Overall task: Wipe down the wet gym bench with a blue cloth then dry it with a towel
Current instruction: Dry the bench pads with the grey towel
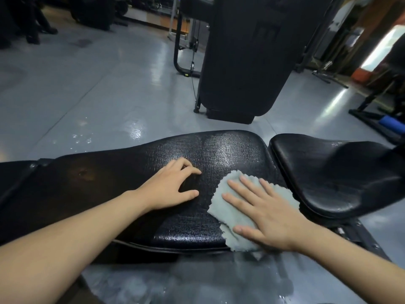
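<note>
A black padded gym bench (pixel 219 150) stretches across the view, its textured surface glistening wet. A separate black seat pad (pixel 324 172) lies to its right across a narrow gap. A pale blue fluffy cloth (pixel 228 202) lies flat on the right end of the long pad. My right hand (pixel 267 213) presses flat on the cloth with its fingers spread. Resting on the bare pad just left of the cloth is my left hand (pixel 173 187), fingers curled and apart, holding nothing.
The grey floor (pixel 98 88) shines with wet patches beyond the bench. A tall black machine (pixel 243 62) stands behind the bench. A metal frame with a blue roller (pixel 392 125) is at the right. A person's legs (pixel 32 23) show at the far left.
</note>
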